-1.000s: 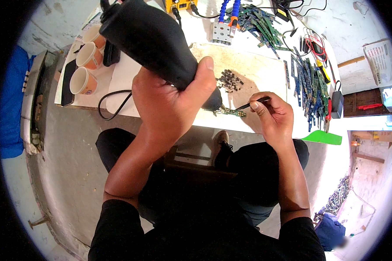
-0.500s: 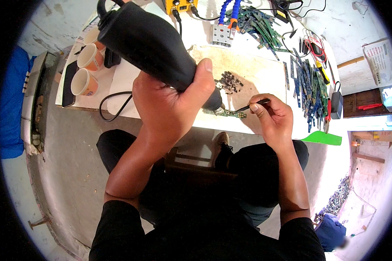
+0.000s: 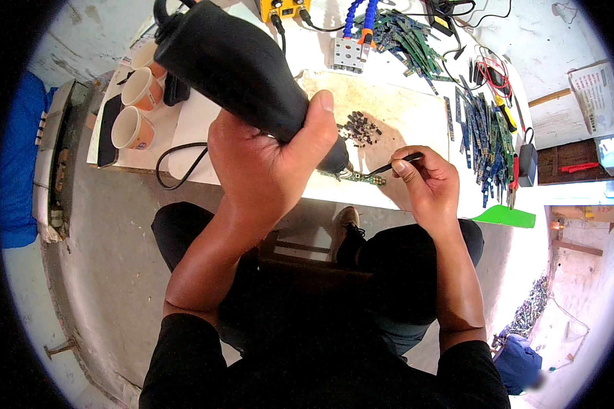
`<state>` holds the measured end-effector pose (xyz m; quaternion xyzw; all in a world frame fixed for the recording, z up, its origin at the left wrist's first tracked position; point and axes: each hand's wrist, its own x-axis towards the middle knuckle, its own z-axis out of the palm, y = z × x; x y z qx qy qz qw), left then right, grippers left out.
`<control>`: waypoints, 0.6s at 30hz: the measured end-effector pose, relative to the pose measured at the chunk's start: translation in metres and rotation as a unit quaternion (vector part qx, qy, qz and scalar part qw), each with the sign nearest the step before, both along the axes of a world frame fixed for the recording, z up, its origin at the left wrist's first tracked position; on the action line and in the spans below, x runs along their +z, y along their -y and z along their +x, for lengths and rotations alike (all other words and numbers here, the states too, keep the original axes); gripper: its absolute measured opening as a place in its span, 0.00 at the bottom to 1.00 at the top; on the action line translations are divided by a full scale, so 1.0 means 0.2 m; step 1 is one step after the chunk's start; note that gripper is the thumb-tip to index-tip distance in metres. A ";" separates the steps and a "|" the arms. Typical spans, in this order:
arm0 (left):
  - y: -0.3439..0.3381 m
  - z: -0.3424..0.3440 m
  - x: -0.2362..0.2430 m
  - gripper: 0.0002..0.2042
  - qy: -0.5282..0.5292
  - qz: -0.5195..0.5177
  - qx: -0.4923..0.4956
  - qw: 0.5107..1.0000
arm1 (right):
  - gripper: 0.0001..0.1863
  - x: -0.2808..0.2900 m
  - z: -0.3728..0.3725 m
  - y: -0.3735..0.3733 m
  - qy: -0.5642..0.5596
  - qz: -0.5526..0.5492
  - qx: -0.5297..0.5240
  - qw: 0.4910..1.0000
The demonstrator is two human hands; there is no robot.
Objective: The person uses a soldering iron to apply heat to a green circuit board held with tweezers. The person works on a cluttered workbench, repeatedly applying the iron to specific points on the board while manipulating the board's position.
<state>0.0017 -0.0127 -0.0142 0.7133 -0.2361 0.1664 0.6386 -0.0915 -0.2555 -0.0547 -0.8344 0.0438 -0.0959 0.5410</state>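
Observation:
My left hand is wrapped round a black hot air gun, its metal nozzle slanting down to a narrow green circuit board strip at the table's near edge. The nozzle covers the strip's left part. Between the thumb and fingers of my right hand is a pair of black tweezers, whose tip reaches the strip just right of the nozzle; I cannot tell whether it touches. A small heap of black chips lies beyond the strip on a stained board.
Loose circuit strips lie in piles at the back and right. Several paper cups and a black phone stand at the left. A metal block, blue flexible hoses and a yellow device sit at the back.

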 end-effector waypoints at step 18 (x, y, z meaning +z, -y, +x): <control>0.02 -0.01 -0.02 0.04 -0.044 -0.154 0.016 0.987 | 0.04 0.00 0.02 -0.03 0.009 -0.018 0.025 0.999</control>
